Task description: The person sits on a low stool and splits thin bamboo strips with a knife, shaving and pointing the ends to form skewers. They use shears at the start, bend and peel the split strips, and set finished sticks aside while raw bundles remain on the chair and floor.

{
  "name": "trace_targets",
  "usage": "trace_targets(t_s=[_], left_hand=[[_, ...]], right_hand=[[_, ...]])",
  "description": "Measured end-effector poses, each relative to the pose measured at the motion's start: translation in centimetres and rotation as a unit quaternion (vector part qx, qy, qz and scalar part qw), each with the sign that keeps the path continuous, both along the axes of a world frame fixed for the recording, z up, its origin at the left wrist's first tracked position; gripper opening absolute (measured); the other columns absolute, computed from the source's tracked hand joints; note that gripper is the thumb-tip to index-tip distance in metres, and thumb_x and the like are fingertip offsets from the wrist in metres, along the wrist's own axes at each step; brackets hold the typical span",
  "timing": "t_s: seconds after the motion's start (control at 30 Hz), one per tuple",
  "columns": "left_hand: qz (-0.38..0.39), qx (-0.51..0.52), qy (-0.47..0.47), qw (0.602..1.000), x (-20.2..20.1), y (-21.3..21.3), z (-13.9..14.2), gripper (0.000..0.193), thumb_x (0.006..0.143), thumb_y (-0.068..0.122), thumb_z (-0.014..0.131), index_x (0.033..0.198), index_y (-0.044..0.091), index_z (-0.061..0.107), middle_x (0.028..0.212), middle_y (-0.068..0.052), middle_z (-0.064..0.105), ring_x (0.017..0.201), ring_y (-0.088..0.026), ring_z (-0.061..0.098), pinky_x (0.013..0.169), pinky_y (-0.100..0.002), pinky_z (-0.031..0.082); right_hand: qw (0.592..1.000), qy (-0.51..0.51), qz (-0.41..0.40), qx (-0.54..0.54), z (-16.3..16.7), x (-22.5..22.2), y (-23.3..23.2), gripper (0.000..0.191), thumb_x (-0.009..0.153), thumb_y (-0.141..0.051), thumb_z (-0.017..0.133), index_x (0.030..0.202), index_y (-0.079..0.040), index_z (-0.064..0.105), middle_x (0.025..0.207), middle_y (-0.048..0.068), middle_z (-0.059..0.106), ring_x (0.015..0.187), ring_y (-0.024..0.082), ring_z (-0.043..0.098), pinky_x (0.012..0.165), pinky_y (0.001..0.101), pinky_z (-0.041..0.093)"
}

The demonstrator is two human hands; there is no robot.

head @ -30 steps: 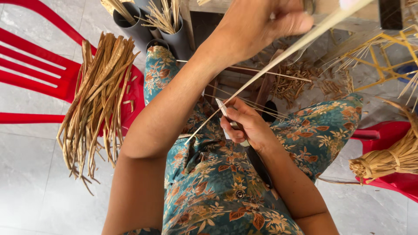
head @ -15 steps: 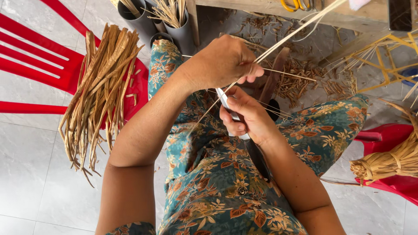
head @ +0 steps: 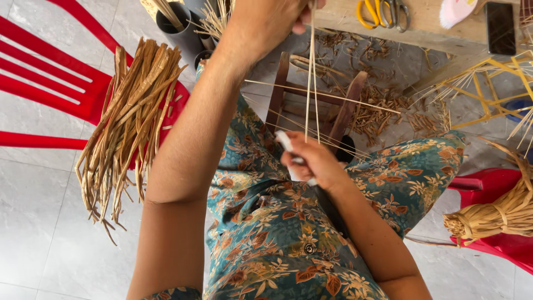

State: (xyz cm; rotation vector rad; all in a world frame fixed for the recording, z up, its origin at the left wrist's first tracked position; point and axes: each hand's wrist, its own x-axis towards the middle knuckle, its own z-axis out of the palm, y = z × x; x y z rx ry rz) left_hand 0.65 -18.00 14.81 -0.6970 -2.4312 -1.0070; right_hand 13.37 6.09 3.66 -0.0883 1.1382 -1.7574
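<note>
The left hand (head: 272, 22) is raised high, fingers pinched shut on the top of a thin pale strip (head: 311, 78), so the strip hangs taut and straight down to the lap. The right hand (head: 313, 164) is closed around a small knife (head: 286, 143) with a pale wrapped handle, set against the strip's lower end, seemingly to shave it. The strip is narrow, straw-coloured and splits into two fine strands
</note>
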Motion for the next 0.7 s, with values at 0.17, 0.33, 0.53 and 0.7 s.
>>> trace_targets(t_s=[0.17, 0.33, 0.53, 0.7], left_hand=[[-0.017, 0.347, -0.172, 0.922, 2.7, 2.2, -2.5, 0.029, 0.107, 0.028, 0.065, 0.117, 0.004, 0.077, 0.078, 0.005, 0.064, 0.066, -0.003, 0.060, 0.057, -0.022, 0.052], [-0.019, 0.420, -0.198, 0.886, 3.2, 3.0, -5.6, 0.026, 0.104, 0.023, 0.070, 0.122, 0.005, 0.076, 0.083, 0.003, 0.068, 0.069, -0.004, 0.061, 0.060, -0.021, 0.052], [-0.024, 0.430, -0.291, 0.854, 4.4, 7.4, -11.0, 0.028, 0.097, 0.019, 0.074, 0.121, 0.006, 0.075, 0.081, 0.004, 0.069, 0.068, -0.004, 0.061, 0.059, -0.021, 0.053], [-0.052, 0.460, -0.350, 0.814, 4.1, 10.5, -14.1, 0.029, 0.096, 0.017, 0.076, 0.122, 0.004, 0.075, 0.080, 0.003, 0.068, 0.069, -0.004, 0.059, 0.060, -0.021, 0.051]], right_hand=[[0.976, 0.113, -0.183, 0.038, -1.4, -2.4, 5.6, 0.034, 0.104, -0.024, 0.056, 0.129, -0.002, 0.063, 0.073, -0.001, 0.053, 0.047, 0.002, 0.038, 0.040, 0.0204, 0.027], [0.946, 0.098, -0.297, 0.086, -2.2, -4.2, 10.3, 0.030, 0.103, -0.024, 0.060, 0.123, -0.002, 0.066, 0.073, -0.004, 0.052, 0.047, 0.001, 0.035, 0.040, 0.0198, 0.026], [0.930, 0.199, -0.288, 0.113, -2.4, -4.8, 10.0, 0.023, 0.102, -0.019, 0.065, 0.114, -0.001, 0.071, 0.071, -0.006, 0.051, 0.047, 0.001, 0.034, 0.040, 0.0200, 0.024], [0.930, 0.227, -0.239, 0.164, -3.1, -5.9, 6.8, 0.020, 0.096, -0.016, 0.071, 0.105, 0.001, 0.070, 0.067, -0.007, 0.053, 0.047, 0.000, 0.035, 0.041, 0.0208, 0.023]])
